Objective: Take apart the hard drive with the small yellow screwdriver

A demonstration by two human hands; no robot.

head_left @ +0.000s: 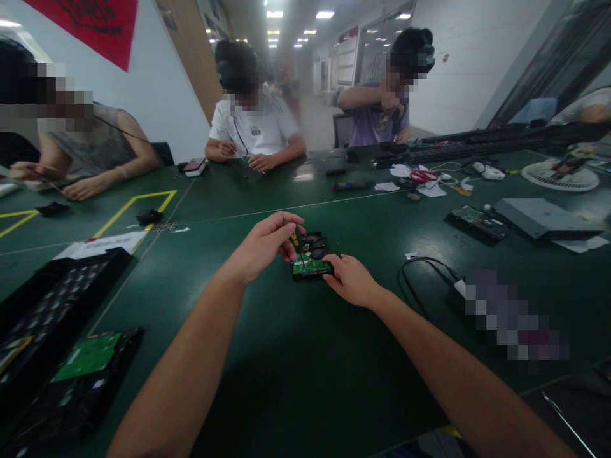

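Slipping is looking the likeliest trouble: the right hand (352,280), its forearm (429,340) slanting in from the near right, is pinching only the right edge of the hard drive (313,254) between nearly closed thumb and fingertips, so uneven pressure is risking a skid across the smooth green table (272,362). Slightly farther off, the left hand (268,243) is arching over the drive's left side, fingers curling around a dark-and-yellow tool (295,239); its tip is hard to make out, but any tilt is risking a scratch on the green board (303,264).

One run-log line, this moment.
left hand: holds yellow-black tool | right hand: at drive, right edge | drive: on table, green board up
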